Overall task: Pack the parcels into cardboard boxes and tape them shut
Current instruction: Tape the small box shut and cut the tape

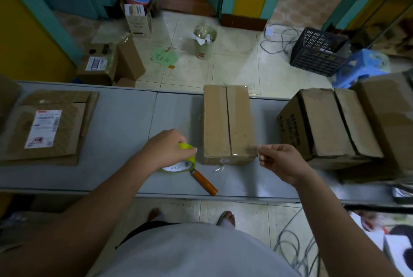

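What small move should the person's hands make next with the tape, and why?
Probably lower both hands to stick the tape end down over the near edge of the box. The left hand grips the tape roll. The right hand pinches what looks like the free end, level with that edge. The box flaps are already closed.

Tape roll (177, 167) half hidden under the left hand (166, 149), label (43, 128) print too small to read, what the right hand (283, 162) pinches unclear
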Demonstrator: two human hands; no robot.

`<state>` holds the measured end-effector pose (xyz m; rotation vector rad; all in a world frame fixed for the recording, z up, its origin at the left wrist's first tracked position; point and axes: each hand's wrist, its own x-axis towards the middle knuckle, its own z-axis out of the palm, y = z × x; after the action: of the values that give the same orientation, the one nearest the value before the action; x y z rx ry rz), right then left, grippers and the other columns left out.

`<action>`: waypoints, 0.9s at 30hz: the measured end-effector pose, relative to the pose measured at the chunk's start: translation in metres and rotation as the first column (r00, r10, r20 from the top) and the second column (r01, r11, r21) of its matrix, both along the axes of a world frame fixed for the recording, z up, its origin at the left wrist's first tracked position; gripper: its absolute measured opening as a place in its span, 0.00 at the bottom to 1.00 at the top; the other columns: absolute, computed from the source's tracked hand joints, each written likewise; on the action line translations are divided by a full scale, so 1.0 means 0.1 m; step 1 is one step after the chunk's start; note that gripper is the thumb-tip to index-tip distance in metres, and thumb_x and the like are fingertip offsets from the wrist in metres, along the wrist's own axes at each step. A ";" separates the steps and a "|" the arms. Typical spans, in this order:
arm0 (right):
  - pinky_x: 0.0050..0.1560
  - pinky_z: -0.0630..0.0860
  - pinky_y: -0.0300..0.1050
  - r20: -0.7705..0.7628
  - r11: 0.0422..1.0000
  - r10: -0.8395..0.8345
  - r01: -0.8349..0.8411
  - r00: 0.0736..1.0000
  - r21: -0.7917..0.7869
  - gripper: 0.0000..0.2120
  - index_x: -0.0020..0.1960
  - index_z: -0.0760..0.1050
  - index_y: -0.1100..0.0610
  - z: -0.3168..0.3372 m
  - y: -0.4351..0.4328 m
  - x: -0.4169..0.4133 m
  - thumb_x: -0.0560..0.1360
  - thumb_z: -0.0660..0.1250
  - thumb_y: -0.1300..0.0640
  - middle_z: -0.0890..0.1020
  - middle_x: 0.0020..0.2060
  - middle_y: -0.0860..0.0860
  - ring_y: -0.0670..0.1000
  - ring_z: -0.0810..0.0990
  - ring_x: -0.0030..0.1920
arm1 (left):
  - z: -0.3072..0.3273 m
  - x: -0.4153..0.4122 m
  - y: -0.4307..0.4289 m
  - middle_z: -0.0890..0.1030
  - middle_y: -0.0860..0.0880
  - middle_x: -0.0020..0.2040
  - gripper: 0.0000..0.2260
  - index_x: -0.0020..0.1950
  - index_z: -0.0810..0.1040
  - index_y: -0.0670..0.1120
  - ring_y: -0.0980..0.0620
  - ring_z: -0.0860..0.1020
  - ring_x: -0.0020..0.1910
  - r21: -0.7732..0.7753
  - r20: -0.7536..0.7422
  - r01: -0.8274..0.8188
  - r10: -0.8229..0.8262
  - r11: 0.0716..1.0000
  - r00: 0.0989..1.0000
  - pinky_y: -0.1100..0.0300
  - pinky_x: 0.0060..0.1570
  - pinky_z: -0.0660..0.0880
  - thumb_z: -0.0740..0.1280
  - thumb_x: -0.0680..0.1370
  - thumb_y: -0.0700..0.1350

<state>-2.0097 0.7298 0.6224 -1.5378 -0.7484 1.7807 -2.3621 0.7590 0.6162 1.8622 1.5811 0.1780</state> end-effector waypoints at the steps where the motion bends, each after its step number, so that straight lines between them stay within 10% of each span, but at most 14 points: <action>1: 0.42 0.80 0.43 0.025 1.000 -0.004 0.004 1.000 0.011 0.09 0.40 0.81 0.64 -0.03 0.01 -0.01 0.77 0.73 0.60 0.77 0.33 0.57 0.51 0.77 0.35 | -0.01 0.03 0.00 0.62 0.49 0.27 0.25 0.29 0.66 0.49 0.52 0.63 0.26 0.001 -0.021 -0.007 0.007 1.000 1.000 0.56 0.33 0.59 0.71 0.72 0.65; 27: 0.40 0.81 0.42 0.288 0.994 -0.030 -0.001 0.957 0.108 0.08 0.47 0.83 0.68 -0.21 0.06 0.11 0.79 0.72 0.63 0.80 0.36 0.59 0.53 0.80 0.38 | 0.10 0.26 0.06 0.66 0.50 0.26 0.24 0.29 0.67 0.48 0.50 0.67 0.27 0.028 -0.158 -0.043 0.047 0.999 0.986 0.58 0.33 0.63 0.71 0.72 0.62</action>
<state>-1.9983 0.7362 0.6011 -1.7466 -0.9531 1.4948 -2.3357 0.7649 0.6266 1.9009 1.7362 0.0701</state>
